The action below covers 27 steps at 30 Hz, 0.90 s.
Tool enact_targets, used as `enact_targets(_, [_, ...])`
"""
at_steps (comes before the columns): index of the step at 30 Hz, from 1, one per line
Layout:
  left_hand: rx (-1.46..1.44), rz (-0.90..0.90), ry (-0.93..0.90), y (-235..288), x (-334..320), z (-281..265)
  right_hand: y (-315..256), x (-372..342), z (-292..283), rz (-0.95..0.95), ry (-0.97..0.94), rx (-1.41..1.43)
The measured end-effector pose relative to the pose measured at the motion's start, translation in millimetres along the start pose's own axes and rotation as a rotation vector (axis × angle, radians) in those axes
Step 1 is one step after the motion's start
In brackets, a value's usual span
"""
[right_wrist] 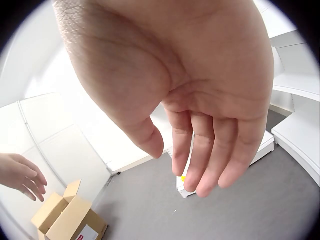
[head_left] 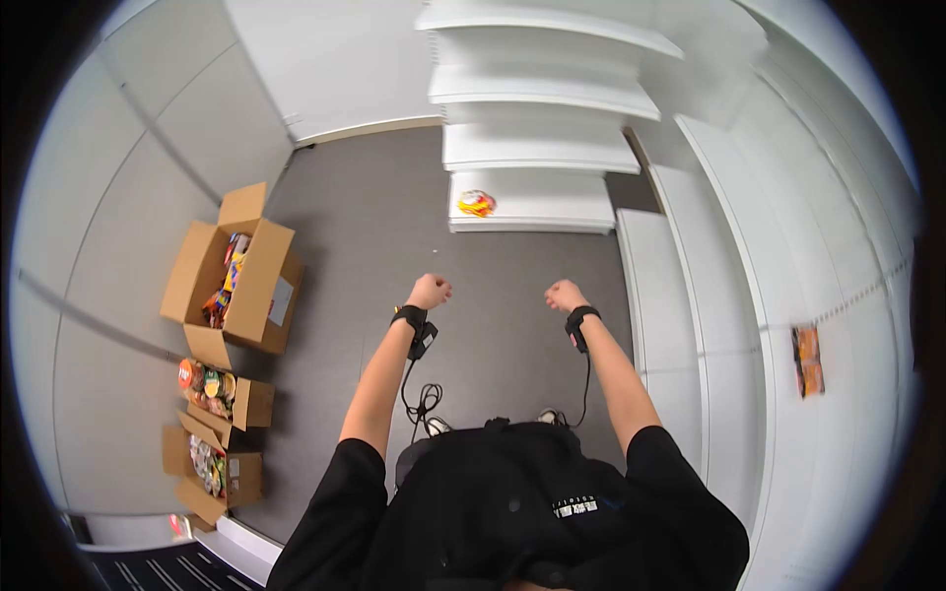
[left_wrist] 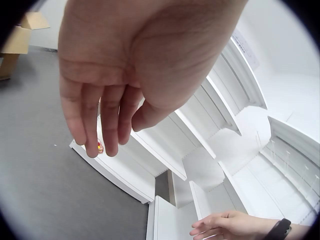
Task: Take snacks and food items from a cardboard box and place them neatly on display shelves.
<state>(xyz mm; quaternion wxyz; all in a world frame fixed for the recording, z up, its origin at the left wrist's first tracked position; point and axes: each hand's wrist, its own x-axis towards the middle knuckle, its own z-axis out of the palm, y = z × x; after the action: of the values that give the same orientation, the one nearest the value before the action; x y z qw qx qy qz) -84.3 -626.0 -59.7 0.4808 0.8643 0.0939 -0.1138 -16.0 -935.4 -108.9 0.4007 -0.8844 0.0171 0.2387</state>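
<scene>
A crumpled red, yellow and white plastic packet (head_left: pixel 477 203), the item nearest the hands, lies toward the left end of the lowest of four shelves on a white metal shelving unit (head_left: pixel 537 148); whether it is one piece or several cannot be told. Two bare hands hang well apart from it, above the grey floor (head_left: pixel 498 325): the left hand (head_left: pixel 431 291) has a loose, narrow grip, thumb near the fingertips, and the right hand (head_left: pixel 565 295) a loose, slightly wider one, both holding nothing. Each wrist wears one black strap (head_left: pixel 408 315), two in all. On the right, one orange-and-dark plastic pack (head_left: pixel 808 361) lies on long white side shelving (head_left: pixel 734 325). On the left stand three brown cardboard boxes with raised flaps: one large box (head_left: pixel 261 276) of colourful packets, one small box (head_left: pixel 258 402) of tubs or jars, and another small box (head_left: pixel 244 480) of packets, contents too crowded to count. Two shoes (head_left: pixel 438 426) show below.
</scene>
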Motion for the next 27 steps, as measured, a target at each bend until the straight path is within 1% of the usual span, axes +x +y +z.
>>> enact_targets(2, [-0.016, -0.050, -0.018, -35.6, -23.7, -37.9, -27.4, -1.3, 48.4, -0.004, -0.067, -0.096])
enact_targets(3, [-0.041, -0.059, 0.012, -53.8, -31.0, -60.7, -41.2, 6.2, 74.7, -0.041, -0.078, -0.096])
enact_targets(5, [-0.091, -0.128, 0.087, -90.5, -44.3, -105.7, -82.4, 17.1, 115.3, -0.172, -0.013, -0.210])
enact_targets(6, [-0.062, -0.149, 0.119, -108.3, -53.9, -127.4, -101.9, 13.8, 140.3, -0.181, -0.035, -0.221])
enact_targets(7, [-0.072, -0.168, 0.134, -129.9, -62.0, -147.3, -123.1, 9.2, 161.5, -0.271, 0.023, -0.300])
enact_targets(8, [-0.038, -0.197, 0.203, -151.0, -71.2, -165.6, -143.0, 4.3, 181.2, -0.363, 0.081, -0.377])
enact_targets(10, [0.002, -0.238, 0.323, -192.2, -90.5, -189.4, -174.8, -2.8, 220.4, -0.393, 0.052, -0.359])
enact_targets(11, [-0.007, -0.259, 0.337, -212.3, -102.1, -199.3, -188.9, -6.6, 237.1, -0.410, 0.045, -0.334])
enact_targets(13, [0.263, -0.209, 0.690, -229.1, -132.6, -217.1, -211.5, -4.8, 267.4, -0.465, 0.007, -0.376])
enact_targets(14, [0.161, -0.248, 0.836, -237.0, -146.3, -229.8, -223.6, -3.5, 283.5, -0.545, 0.057, -0.342])
enact_targets(15, [0.174, -0.269, 0.913, -245.2, -158.6, -238.6, -238.2, -3.0, 299.2, -0.624, 0.106, -0.305])
enact_targets(17, [0.118, -0.307, 0.993, -256.6, -180.5, -262.3, -286.7, -11.2, 320.4, -0.615, 0.031, -0.316])
enact_targets(18, [0.114, -0.333, 1.015, -270.1, -187.8, -274.7, -311.6, -11.0, 336.0, -0.600, -0.025, -0.319])
enact_targets(20, [0.109, -0.383, 0.989, -298.6, -200.6, -295.4, -345.3, -2.5, 373.8, -0.627, -0.083, -0.330])
enact_targets(22, [0.099, -0.423, 1.010, -319.5, -218.8, -297.4, -360.8, -1.0, 401.7, -0.653, -0.141, -0.341])
enact_targets(23, [0.099, -0.408, 0.989, -323.9, -221.3, -293.7, -359.0, -2.3, 403.9, -0.651, -0.137, -0.344])
enact_targets(24, [0.080, -0.438, 1.008, -327.5, -231.4, -297.3, -364.8, -1.5, 420.6, -0.660, -0.162, -0.346])
enact_targets(27, [0.050, -0.483, 1.036, -365.6, -231.3, -342.9, -408.2, 29.3, 486.9, -0.695, -0.253, -0.287])
